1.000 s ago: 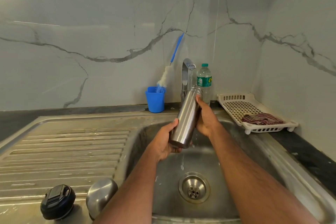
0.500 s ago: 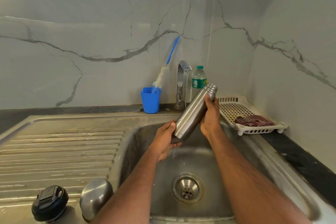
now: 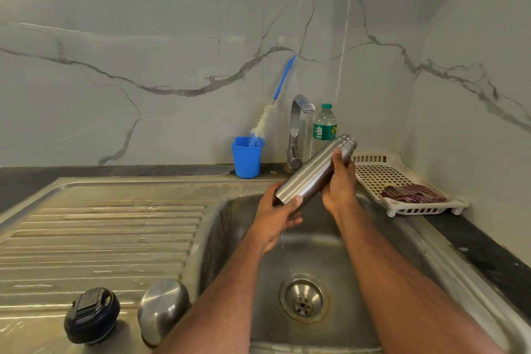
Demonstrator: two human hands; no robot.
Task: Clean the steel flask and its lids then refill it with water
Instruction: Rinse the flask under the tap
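Over the sink (image 3: 218,238), the flask (image 3: 313,171) is held tilted, neck toward two o'clock; its base is gripped by the curled left hand (image 3: 277,218); its upper body is wrapped by the right hand (image 3: 339,184); at seven o'clock, the black lid (image 3: 91,315) and steel cap (image 3: 162,310) are set side by side on the drainboard (image 3: 100,238).

The cylindrical brushed-steel flask (image 3: 313,171) tipped from near upright under the chrome tap (image 3: 298,129) to a slant, its threaded neck swinging toward the sink's right rim. The right hand (image 3: 339,181) slid up the body; the left hand (image 3: 280,215) kept gripping the base.
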